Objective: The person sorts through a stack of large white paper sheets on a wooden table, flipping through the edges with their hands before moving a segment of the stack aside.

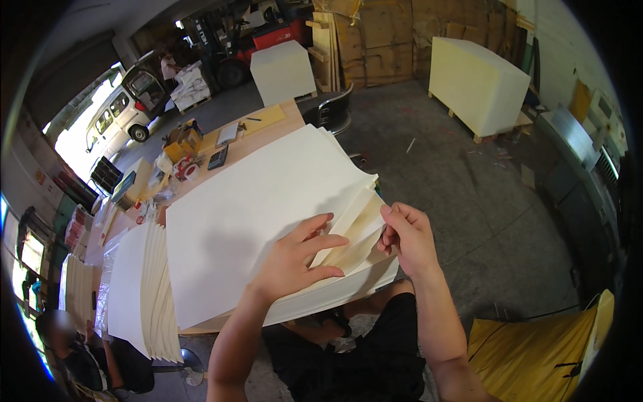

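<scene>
A large stack of big white paper sheets (248, 194) lies on the table in front of me, several sheets thick along its near right side. My left hand (295, 258) rests on the stack with its fingers spread, beside a raised, bent edge of the upper sheets. At the right corner, my right hand (410, 236) pinches the edge of a curled paper sheet (365, 228) between thumb and fingers. A shaded gap shows between the bent sheets. How many sheets the right hand holds cannot be made out.
Fanned paper (137, 288) lies to the left on the wooden table (288, 115), with a calculator (218, 158) and a cardboard box (182, 139) beyond. A person (100, 355) sits at lower left. Pallet stacks (475, 87), a stool (335, 110), a forklift (268, 37) and a yellow cover (536, 355) stand around.
</scene>
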Motion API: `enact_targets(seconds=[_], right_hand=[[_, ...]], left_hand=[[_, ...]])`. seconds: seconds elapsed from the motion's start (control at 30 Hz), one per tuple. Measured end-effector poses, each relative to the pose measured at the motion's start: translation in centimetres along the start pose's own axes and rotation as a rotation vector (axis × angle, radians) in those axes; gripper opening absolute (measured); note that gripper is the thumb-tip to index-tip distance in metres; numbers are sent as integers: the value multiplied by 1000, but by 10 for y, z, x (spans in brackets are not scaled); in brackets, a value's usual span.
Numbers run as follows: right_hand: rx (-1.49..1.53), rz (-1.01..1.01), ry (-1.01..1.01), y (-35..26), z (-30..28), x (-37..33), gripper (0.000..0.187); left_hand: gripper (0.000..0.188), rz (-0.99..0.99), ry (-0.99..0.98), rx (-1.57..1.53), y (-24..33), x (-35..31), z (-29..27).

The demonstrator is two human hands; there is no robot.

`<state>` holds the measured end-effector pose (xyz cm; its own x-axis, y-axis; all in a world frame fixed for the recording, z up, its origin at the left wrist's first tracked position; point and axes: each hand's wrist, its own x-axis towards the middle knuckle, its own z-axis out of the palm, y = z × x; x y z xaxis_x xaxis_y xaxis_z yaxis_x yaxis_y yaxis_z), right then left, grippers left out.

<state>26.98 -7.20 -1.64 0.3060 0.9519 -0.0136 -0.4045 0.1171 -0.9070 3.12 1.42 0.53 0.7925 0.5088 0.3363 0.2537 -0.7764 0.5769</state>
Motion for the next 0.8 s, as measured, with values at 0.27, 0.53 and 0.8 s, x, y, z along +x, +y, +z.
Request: enact_targets(seconds=[0.27, 0.53, 0.8], right_hand=[[-100, -82, 56, 3, 2, -1, 39], [100, 26, 11, -1, 1, -1, 37], [-180, -123, 47, 12, -1, -5, 41]], left_hand=[[39, -10, 71, 82, 6, 0, 4], [43, 33, 36, 152, 10, -1, 7], [35, 23, 80, 90, 5, -1, 7]])
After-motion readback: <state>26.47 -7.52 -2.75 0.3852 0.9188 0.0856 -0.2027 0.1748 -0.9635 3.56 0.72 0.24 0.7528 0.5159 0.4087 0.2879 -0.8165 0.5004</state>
